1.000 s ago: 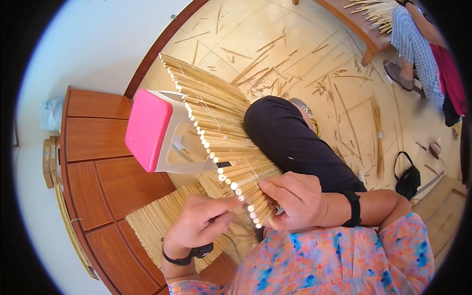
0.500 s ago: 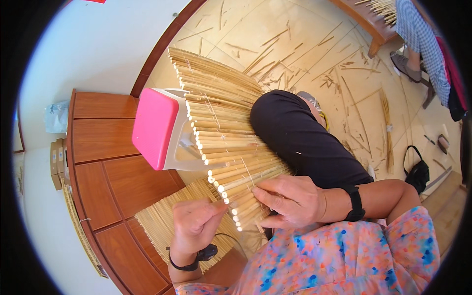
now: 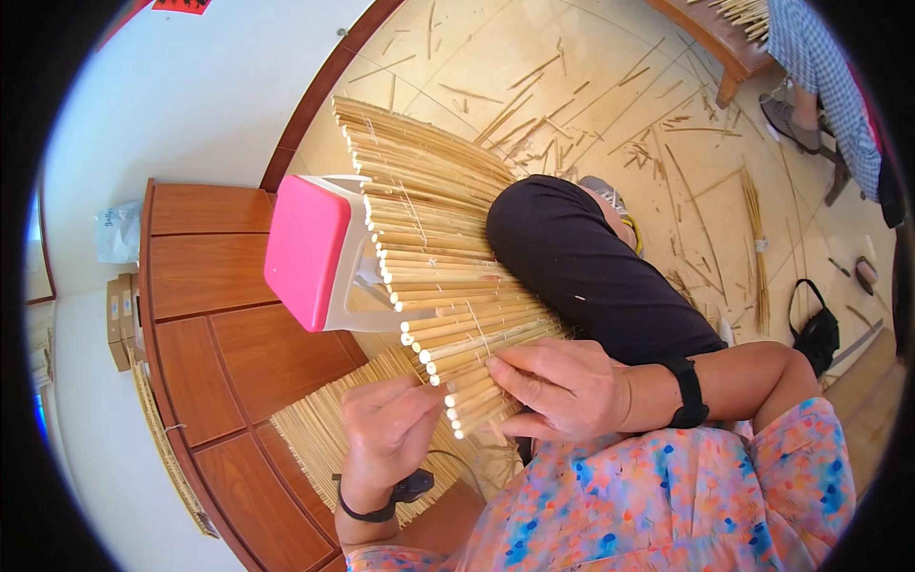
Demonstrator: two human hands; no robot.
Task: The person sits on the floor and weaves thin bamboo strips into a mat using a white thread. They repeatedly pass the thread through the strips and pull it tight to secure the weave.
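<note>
Two hands on one reed mat [image 3: 434,257]. Right hand [image 3: 562,386]: fingers [image 3: 510,370] flat and spread over the near end of the mat, pressing the reeds down, thumb side toward the cut ends; nothing gripped inside the palm that I can see. Left hand [image 3: 386,429]: fingers [image 3: 412,393] curled narrow, tips pinched together just beside the reed ends; whether a single reed or a thread sits in the pinch, cannot tell. Black bands on both wrists.

Mat: rows of pale reeds tied side by side, running from the hands up and away across the lap, over a black trouser leg [image 3: 581,267], far end near the wall. Cut ends line up in a stepped row on the left edge. It rests against a white stool with a pink seat [image 3: 307,250], tipped on its side, just left of the mat.

Second reed mat [image 3: 324,434] lies lower, under the left hand, on a brown wood counter [image 3: 224,296].

Floor [image 3: 591,86]: tan tiles, loose reed scraps scattered all over. A tied reed bundle [image 3: 758,248] lies at right, black bag [image 3: 815,329] near it.

Another person [image 3: 820,67] in checked cloth sits at top right, well apart, by a wooden bench [image 3: 705,33].
</note>
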